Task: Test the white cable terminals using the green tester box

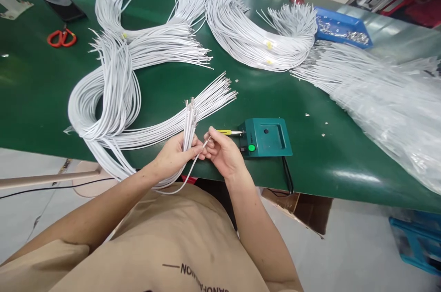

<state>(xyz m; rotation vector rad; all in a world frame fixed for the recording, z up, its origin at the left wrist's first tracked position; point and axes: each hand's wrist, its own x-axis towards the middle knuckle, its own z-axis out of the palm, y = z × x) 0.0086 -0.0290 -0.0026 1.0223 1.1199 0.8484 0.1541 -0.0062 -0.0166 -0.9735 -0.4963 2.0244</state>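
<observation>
My left hand grips a bunch of white wires, their metal-tipped ends standing upright above my fingers. My right hand pinches a single white wire that loops down below both hands. Just right of that hand sits a small teal box tool with a green button and a yellow-tipped probe pointing left. A large looped bundle of white wires trails from my left hand across the green table.
More white wire bundles lie at the back. A blue tray of metal terminals sits far right, above wires in clear plastic. Orange scissors and a black phone lie far left. A cardboard box stands under the table edge.
</observation>
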